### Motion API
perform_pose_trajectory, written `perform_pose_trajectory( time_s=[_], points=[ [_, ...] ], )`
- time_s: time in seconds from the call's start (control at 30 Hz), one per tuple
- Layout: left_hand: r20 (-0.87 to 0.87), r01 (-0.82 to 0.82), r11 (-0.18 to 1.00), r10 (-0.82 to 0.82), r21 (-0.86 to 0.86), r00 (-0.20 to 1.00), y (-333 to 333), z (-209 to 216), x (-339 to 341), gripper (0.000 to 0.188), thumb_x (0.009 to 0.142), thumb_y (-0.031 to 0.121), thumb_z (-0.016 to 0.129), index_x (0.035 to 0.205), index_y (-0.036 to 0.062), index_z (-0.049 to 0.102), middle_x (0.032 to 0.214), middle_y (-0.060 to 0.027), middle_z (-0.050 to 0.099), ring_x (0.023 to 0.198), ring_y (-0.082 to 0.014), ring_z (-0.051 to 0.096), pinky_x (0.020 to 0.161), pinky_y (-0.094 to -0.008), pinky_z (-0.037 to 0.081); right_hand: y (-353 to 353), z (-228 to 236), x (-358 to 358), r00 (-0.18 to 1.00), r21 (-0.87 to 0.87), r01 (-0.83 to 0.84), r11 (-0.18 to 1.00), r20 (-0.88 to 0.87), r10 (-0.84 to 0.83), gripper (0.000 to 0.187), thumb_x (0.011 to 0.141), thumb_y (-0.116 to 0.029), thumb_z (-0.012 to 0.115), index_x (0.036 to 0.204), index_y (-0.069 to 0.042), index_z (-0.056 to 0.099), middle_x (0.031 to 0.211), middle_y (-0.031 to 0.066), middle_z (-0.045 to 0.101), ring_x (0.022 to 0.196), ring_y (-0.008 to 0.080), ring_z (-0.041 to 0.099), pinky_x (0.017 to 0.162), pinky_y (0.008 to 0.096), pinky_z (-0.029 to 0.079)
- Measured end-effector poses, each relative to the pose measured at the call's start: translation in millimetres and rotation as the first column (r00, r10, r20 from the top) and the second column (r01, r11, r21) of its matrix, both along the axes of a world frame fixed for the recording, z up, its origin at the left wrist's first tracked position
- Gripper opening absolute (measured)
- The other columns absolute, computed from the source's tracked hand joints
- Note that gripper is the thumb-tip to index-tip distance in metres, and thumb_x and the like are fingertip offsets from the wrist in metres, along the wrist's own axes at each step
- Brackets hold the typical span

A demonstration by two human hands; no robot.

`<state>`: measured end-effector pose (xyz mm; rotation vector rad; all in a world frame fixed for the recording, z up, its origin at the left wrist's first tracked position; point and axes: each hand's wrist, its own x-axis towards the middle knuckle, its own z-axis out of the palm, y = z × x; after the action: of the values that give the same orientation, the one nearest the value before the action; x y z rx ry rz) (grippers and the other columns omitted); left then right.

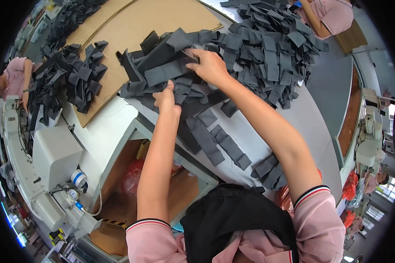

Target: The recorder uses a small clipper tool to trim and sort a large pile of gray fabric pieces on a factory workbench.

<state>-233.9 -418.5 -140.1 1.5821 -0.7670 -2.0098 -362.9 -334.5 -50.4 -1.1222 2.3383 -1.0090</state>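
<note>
A dark grey fabric strip (166,72) lies across the top of a loose heap of similar strips (140,83) in front of me. My left hand (166,100) is closed at its lower edge, fingertips against the cloth. At the right end of that strip, my right hand (210,66) has its thumb and fingers curled in on the cloth. A small dark metal thing shows at the right fingers, too small to name. Just below the heap, several short strip pieces (226,147) lie flat on the pale table (245,127).
A large pile of dark strips (272,52) covers the table's far right. Another bundle (74,79) lies on brown cardboard (140,19) at left. A white machine (55,149) stands near left, beside an open wooden compartment (118,184). Co-workers in pink sit at upper left and right.
</note>
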Motion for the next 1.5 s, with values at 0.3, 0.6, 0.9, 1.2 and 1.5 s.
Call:
perform_pose_trajectory(
  time_s=[0.3, 0.6, 0.9, 1.2, 1.5],
  points=[
    [0.102, 0.258, 0.951, -0.244, -0.168, 0.964, 33, 28, 24, 0.074, 0.081, 0.034, 0.067, 0.134, -0.0006, 0.029, 0.132, -0.0188, 0.025, 0.111, -0.0299, 0.045, 0.089, -0.0393, 0.043, 213, -43, 84, 0.995, 0.160, 0.069, 0.985, 0.060, -0.080, 0.022, 0.074, -0.015, 0.065, 0.093, -0.004, 0.060, 0.090, 0.0159, 0.061, 0.084, 0.0352, 0.059, 0.072, 0.0419, 0.048],
    [0.041, 0.158, 0.921, -0.154, -0.356, 0.987, 119, 58, 82, 0.063, 0.087, 0.025, 0.060, 0.137, 0.0028, 0.028, 0.136, -0.0126, 0.027, 0.114, -0.0223, 0.045, 0.091, -0.0351, 0.040, 261, -80, 112, 0.968, 0.419, 0.188, 0.888, 0.073, -0.239, 0.036, 0.062, -0.020, 0.076, 0.090, -0.004, 0.058, 0.081, 0.0158, 0.061, 0.079, 0.0330, 0.060, 0.067, 0.0404, 0.048],
    [-0.215, 0.598, 0.789, -0.614, -0.143, 0.759, 250, 42, 147, 0.044, 0.089, 0.019, 0.057, 0.127, 0.0032, 0.041, 0.116, -0.0116, 0.051, 0.092, -0.0166, 0.057, 0.078, -0.0262, 0.045, 294, -34, 107, 0.639, 0.147, 0.177, 0.973, 0.735, -0.227, 0.024, 0.066, -0.018, 0.076, 0.072, -0.006, 0.056, 0.068, -0.0033, 0.052, 0.065, 0.0073, 0.045, 0.061, 0.0220, 0.036],
    [0.419, 0.718, 0.541, -0.584, -0.437, 0.695, 250, 17, 129, 0.077, 0.075, 0.020, 0.071, 0.139, 0.0081, 0.029, 0.123, -0.0136, 0.032, 0.106, -0.0236, 0.044, 0.091, -0.0320, 0.039, 320, 68, 112, 0.526, -0.219, 0.304, 0.927, 0.850, 0.028, 0.022, 0.072, -0.019, 0.073, 0.075, -0.009, 0.053, 0.066, -0.0072, 0.049, 0.059, 0.0025, 0.042, 0.056, 0.0185, 0.030],
    [-0.065, 0.571, 0.804, -0.586, -0.166, 0.808, 264, 19, 152, 0.053, 0.089, 0.029, 0.056, 0.131, 0.0026, 0.039, 0.125, -0.0131, 0.047, 0.113, -0.0239, 0.047, 0.090, -0.0347, 0.042, 329, -11, 132, 0.318, 0.064, 0.434, 0.899, 0.922, -0.220, 0.021, 0.072, -0.016, 0.073, 0.076, -0.013, 0.052, 0.069, -0.0063, 0.051, 0.061, 0.0040, 0.046, 0.059, 0.0194, 0.036]
  ],
)
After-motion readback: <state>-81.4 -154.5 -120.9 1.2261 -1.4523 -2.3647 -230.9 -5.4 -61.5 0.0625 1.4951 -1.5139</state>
